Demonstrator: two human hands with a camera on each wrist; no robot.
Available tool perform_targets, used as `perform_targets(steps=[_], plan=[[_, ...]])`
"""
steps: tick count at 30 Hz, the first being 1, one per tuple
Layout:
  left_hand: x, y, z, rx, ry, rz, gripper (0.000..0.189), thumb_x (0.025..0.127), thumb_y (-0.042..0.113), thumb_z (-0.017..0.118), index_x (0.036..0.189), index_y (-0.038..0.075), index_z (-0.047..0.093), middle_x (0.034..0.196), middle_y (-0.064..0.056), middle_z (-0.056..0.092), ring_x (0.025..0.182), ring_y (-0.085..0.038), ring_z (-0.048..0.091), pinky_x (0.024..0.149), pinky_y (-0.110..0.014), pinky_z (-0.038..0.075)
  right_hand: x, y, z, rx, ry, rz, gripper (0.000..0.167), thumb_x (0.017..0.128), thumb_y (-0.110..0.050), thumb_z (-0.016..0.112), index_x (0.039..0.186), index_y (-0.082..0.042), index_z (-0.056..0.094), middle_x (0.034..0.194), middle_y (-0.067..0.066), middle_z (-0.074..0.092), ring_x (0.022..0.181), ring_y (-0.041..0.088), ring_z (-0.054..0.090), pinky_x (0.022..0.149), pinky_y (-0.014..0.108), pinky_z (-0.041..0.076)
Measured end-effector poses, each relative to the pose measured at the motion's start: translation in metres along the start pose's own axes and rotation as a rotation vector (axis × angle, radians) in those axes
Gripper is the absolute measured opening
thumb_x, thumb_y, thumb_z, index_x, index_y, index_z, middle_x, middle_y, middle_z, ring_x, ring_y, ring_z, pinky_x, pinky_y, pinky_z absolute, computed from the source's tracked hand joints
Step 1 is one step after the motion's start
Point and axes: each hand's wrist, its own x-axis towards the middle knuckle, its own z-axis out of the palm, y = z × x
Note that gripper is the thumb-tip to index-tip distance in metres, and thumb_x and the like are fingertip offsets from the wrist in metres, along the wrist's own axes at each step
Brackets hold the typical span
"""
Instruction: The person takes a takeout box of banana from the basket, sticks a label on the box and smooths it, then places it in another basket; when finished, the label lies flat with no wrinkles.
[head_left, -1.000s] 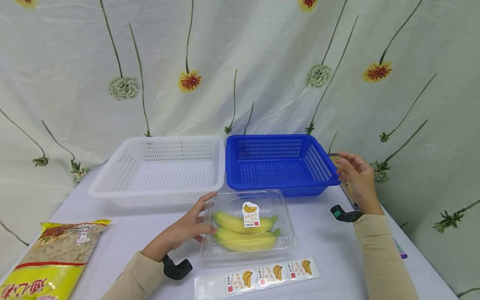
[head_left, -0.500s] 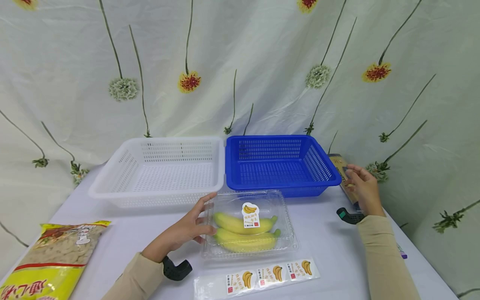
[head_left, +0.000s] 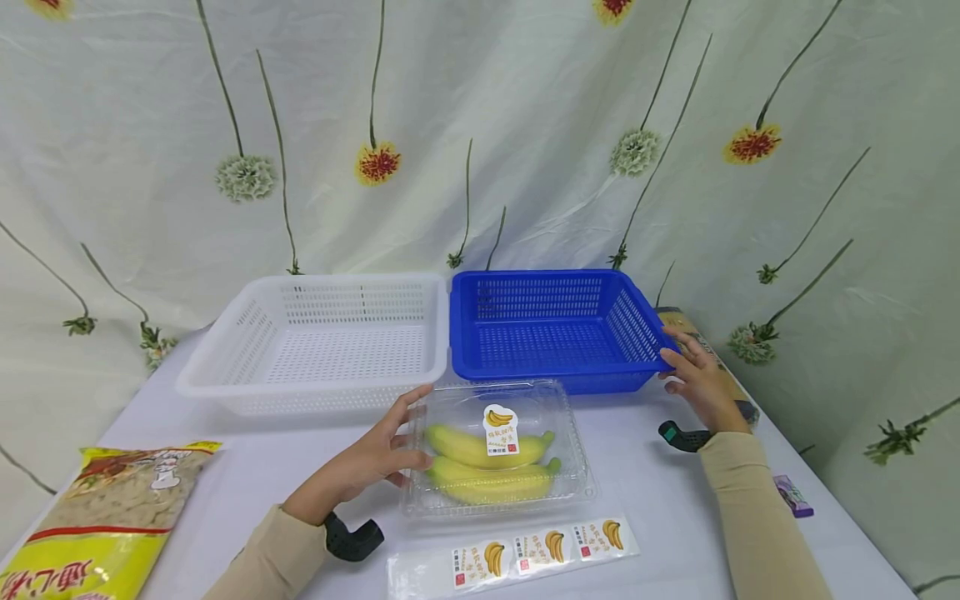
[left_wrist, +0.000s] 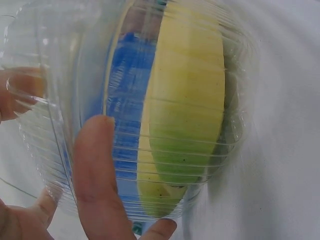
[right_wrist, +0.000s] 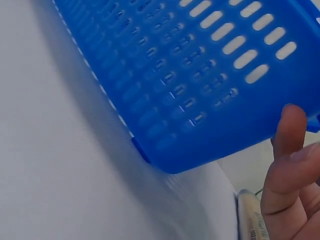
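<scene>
My left hand rests against the left side of a clear plastic clamshell box, its fingers spread along the wall. In the left wrist view the fingers lie nearly straight on the ribbed plastic. Two yellow bananas with green ends lie inside the box, and a banana sticker is on the lid. At the front right corner of the blue basket, my right hand has its fingertips at the rim, fingers loosely bent. Whether they touch it is unclear.
A white basket stands left of the blue one. A strip of banana stickers lies in front of the box. At left is a yellow food bag; at right, a brown packet, partly hidden, and a small purple packet.
My right hand first shifted right over the brown packet, then came back left to the blue basket's corner. The packet now lies turned, its near end farther right. My left hand stays put.
</scene>
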Motion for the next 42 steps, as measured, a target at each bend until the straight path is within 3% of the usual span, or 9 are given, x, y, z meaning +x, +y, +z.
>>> perform_targets(steps=[4, 10, 19, 34, 42], plan=[[0.0, 0.001, 0.0, 0.0, 0.003, 0.001, 0.108, 0.088, 0.01, 0.073, 0.174, 0.022, 0.008, 0.175, -0.032, 0.006, 0.143, -0.055, 0.044, 0.071, -0.043, 0.055, 0.001, 0.002, 0.004, -0.005, -0.01, -0.006, 0.031, 0.112, -0.022, 0.061, 0.14, -0.038, 0.062, 0.115, -0.006, 0.06, 0.086, 0.009, 0.061, 0.067, 0.024, 0.048], [0.0, 0.002, -0.002, -0.012, -0.002, -0.006, 0.107, 0.089, 0.009, 0.074, 0.174, 0.022, 0.01, 0.175, -0.032, 0.006, 0.117, -0.034, 0.064, 0.072, -0.041, 0.056, 0.001, 0.004, 0.006, -0.016, 0.01, 0.014, 0.032, 0.112, -0.024, 0.062, 0.141, -0.036, 0.06, 0.114, -0.007, 0.059, 0.086, 0.009, 0.061, 0.068, 0.024, 0.048], [-0.001, 0.006, -0.002, -0.042, 0.012, 0.011, 0.1, 0.089, 0.007, 0.076, 0.172, 0.017, 0.021, 0.173, -0.033, 0.012, 0.111, -0.03, 0.067, 0.065, -0.032, 0.059, 0.0, 0.003, 0.005, -0.034, 0.004, 0.027, 0.034, 0.112, -0.026, 0.061, 0.145, -0.036, 0.057, 0.118, -0.006, 0.056, 0.089, 0.01, 0.062, 0.07, 0.024, 0.05], [-0.019, 0.033, 0.009, -0.044, -0.088, 0.078, 0.097, 0.093, 0.011, 0.074, 0.172, 0.019, 0.018, 0.173, -0.034, 0.011, 0.103, -0.026, 0.071, 0.065, -0.036, 0.06, 0.0, 0.006, 0.008, -0.017, 0.016, 0.019, 0.031, 0.112, -0.026, 0.061, 0.141, -0.037, 0.058, 0.114, -0.005, 0.057, 0.085, 0.009, 0.062, 0.069, 0.024, 0.05], [-0.018, 0.056, 0.012, -0.031, -0.039, 0.084, 0.098, 0.091, 0.01, 0.07, 0.172, 0.021, 0.018, 0.174, -0.031, 0.012, 0.102, -0.026, 0.069, 0.065, -0.036, 0.059, 0.001, 0.009, 0.008, -0.005, 0.027, -0.005, 0.03, 0.112, -0.024, 0.061, 0.139, -0.037, 0.058, 0.108, -0.005, 0.06, 0.082, 0.009, 0.063, 0.067, 0.024, 0.051]])
